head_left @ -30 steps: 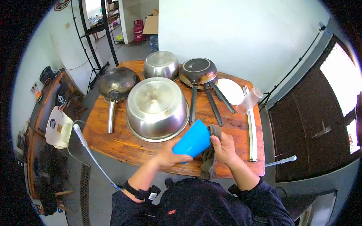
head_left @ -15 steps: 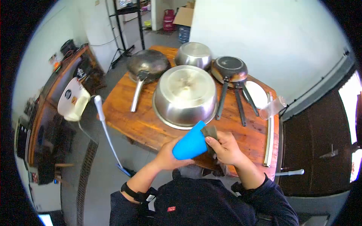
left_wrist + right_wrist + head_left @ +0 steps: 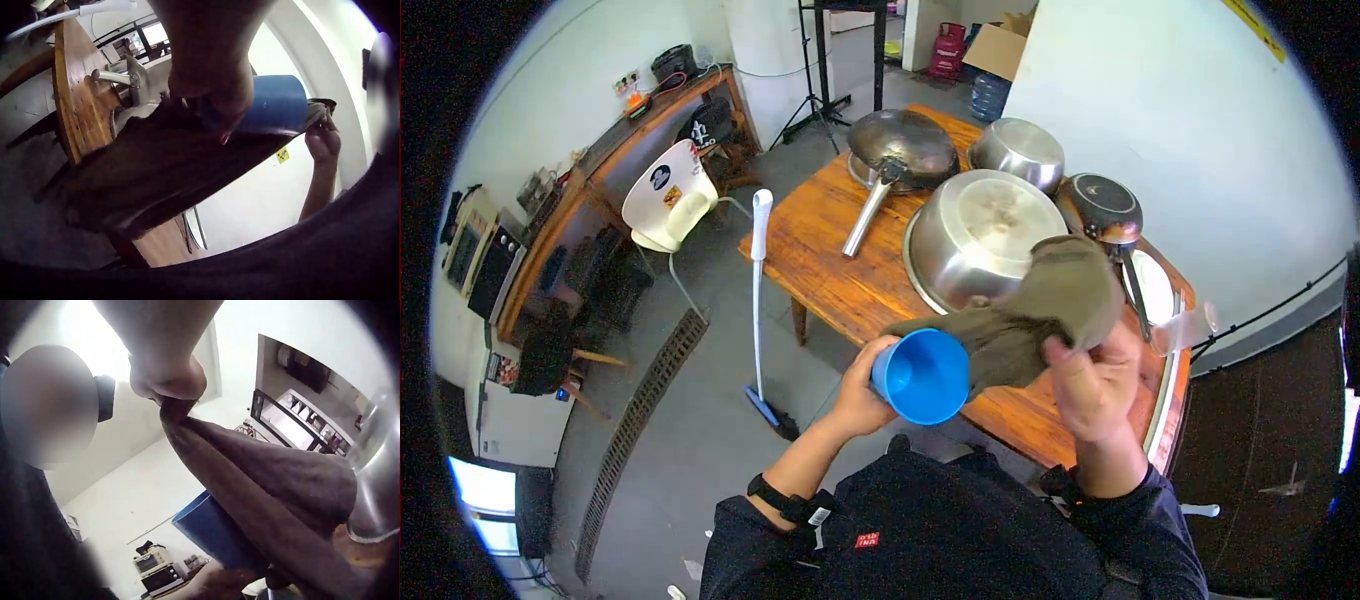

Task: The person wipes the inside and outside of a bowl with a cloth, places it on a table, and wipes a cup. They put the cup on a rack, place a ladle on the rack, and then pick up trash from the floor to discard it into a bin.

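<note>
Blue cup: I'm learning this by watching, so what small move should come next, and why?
Probably bring the cloth to the mouth of the blue cup: the left hand holds it with its open end facing the head camera, no cloth inside, while the right hand grips the cloth outside it.

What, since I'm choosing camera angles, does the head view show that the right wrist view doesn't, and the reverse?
Only head: the upturned dark frying pan, white plate and clear plastic cup.

Only right wrist: the ceiling and the wearer's head, blurred out.

Both: the left hand holding the blue cup, and the right hand gripping the olive cloth.
</note>
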A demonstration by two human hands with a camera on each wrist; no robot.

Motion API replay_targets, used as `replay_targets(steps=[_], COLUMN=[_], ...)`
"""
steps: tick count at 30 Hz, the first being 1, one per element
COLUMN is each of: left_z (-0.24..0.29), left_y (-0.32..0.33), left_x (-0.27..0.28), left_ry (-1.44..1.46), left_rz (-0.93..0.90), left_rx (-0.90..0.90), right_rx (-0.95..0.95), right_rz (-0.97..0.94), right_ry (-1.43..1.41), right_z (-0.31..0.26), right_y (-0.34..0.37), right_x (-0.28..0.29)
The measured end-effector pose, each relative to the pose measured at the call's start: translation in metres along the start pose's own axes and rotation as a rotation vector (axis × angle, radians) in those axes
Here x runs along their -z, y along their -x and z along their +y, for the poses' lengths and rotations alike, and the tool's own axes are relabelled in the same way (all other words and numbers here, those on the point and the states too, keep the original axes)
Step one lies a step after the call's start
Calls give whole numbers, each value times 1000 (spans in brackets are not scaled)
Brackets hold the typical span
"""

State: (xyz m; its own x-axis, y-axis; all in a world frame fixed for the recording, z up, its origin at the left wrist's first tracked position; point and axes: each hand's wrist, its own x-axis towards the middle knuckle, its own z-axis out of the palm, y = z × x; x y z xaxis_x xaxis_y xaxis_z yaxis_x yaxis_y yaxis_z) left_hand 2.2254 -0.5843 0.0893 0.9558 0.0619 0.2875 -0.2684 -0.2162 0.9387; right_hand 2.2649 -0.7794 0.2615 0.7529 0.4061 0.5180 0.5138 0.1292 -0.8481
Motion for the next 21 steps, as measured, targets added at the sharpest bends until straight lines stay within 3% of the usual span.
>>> replay_targets(steps=[2,4,5,8,9,10,12,13,14,16,18,19,20,21], left_z=[-1,7,18,21,20,17,18,24,27,31,54,58,61,61], left_y=[3,5,3,14,16,19,17,11,6,1,-7,-9,-12,-10], left_x=[4,10,11,14,15,15,19,26,32,37,29,29,29,29], left_ry=[-21,-123,-76,218,331,443,759,960,1160,918,631,756,884,719], left_rz=[23,23,33,15,8,-2,31,71,111,51,5,-23,-62,-42], left_rx=[6,-6,-14,253,297,342,410,433,449,369,252,159,69,67], right_rx=[111,196,258,-184,-145,-203,-67,-74,-85,-22,261,444,478,509], right_rz=[-291,-473,-412,-353,-93,5,110,-16,-194,-496,-690,-753,-709,-662], right_ry=[37,280,356,270,5,-185,-571,-688,-526,-116,439,758,717,674], right_z=[13,39,46,72,72,86,82,67,67,67,66,65,67,71], right_y=[-8,-10,-9,0,0,0,-10,-16,-16,-11,-15,-18,-24,-28], right_x=[-13,-32,-41,-36,-49,-45,-41,-39,-42,-53,-68,-73,-75,-78])
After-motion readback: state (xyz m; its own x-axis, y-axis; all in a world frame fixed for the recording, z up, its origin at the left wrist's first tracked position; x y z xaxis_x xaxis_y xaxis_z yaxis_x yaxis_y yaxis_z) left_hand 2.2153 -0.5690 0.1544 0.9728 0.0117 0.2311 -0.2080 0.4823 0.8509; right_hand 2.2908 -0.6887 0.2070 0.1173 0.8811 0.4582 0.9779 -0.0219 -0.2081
